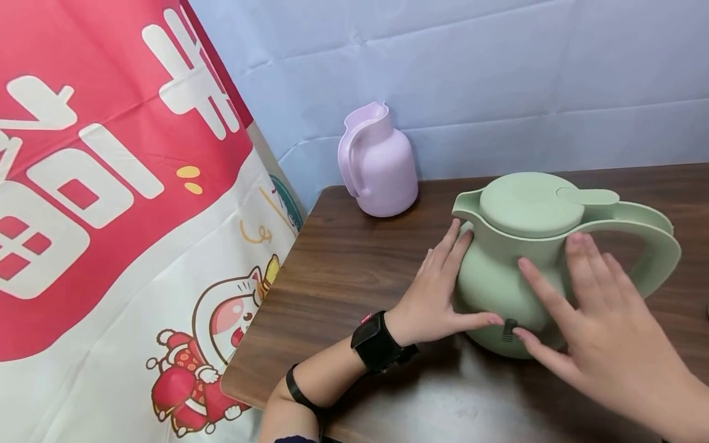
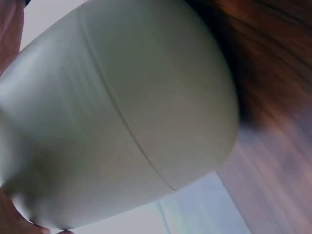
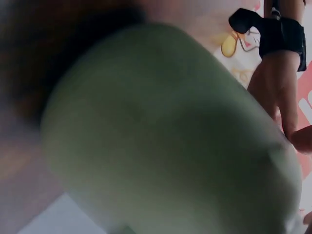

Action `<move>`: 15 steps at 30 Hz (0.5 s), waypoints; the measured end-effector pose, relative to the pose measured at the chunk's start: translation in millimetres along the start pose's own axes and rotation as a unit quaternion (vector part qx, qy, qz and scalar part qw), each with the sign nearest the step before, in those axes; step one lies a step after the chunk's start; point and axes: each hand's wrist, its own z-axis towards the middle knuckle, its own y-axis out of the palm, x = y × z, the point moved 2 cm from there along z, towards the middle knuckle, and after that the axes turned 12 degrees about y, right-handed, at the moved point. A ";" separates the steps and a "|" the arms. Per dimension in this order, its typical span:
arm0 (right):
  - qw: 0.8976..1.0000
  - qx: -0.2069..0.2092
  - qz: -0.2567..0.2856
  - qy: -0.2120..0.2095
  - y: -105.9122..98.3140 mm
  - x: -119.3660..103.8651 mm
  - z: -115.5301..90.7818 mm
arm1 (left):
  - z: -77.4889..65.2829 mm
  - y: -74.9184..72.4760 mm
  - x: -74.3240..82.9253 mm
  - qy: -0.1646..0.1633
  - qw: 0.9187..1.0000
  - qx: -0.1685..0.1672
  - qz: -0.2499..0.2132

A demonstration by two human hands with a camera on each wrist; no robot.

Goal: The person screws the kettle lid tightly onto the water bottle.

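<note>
A pale green thermos jug (image 1: 487,271) stands upright on the wooden table, its round lid (image 1: 532,203) on top and its handle pointing right. My left hand (image 1: 432,298) lies against the jug's left side, with the fingers reaching up below the spout and the thumb along the front. Against the front right of the body, below the handle's root, is my right hand (image 1: 604,320), its fingers spread and mostly straight. The green body (image 2: 151,92) fills much of the left wrist view. In the right wrist view the left hand (image 3: 277,87) shows beyond the jug.
A lilac jug (image 1: 388,169) without a lid stands at the table's back left corner. Pale blue cloth (image 1: 471,80) hangs behind the wooden table (image 1: 327,295). A red and white printed cloth (image 1: 138,258) hangs along the left side.
</note>
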 end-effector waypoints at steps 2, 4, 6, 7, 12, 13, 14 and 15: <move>1.000 -0.008 0.002 0.000 1.2 -1.0 -6.0 | -5.7 0.7 3.5 0.019 1.000 0.002 0.025; 1.000 -0.006 0.000 -0.001 2.3 -1.4 -11.8 | -11.2 1.9 7.0 0.036 0.998 0.001 0.049; 1.000 -0.003 -0.004 0.002 2.3 -1.8 -17.8 | -16.2 3.2 10.6 0.052 0.996 0.001 0.073; 1.000 0.000 -0.006 0.004 2.1 -2.2 -20.8 | -18.2 3.9 12.4 0.061 0.995 -0.001 0.084; 1.000 0.026 -0.016 0.002 -0.9 -3.4 -28.3 | -22.7 6.1 20.9 0.128 0.981 -0.006 0.148; 0.999 0.032 -0.020 0.000 -1.9 -3.1 -28.4 | -21.7 6.2 22.1 0.138 0.978 -0.007 0.158; 0.999 0.035 -0.025 -0.003 -3.0 -2.3 -28.2 | -20.2 5.9 23.1 0.146 0.975 -0.006 0.170; 0.999 0.035 -0.030 -0.003 -4.5 -1.1 -27.9 | -18.1 5.6 23.7 0.150 0.973 -0.005 0.176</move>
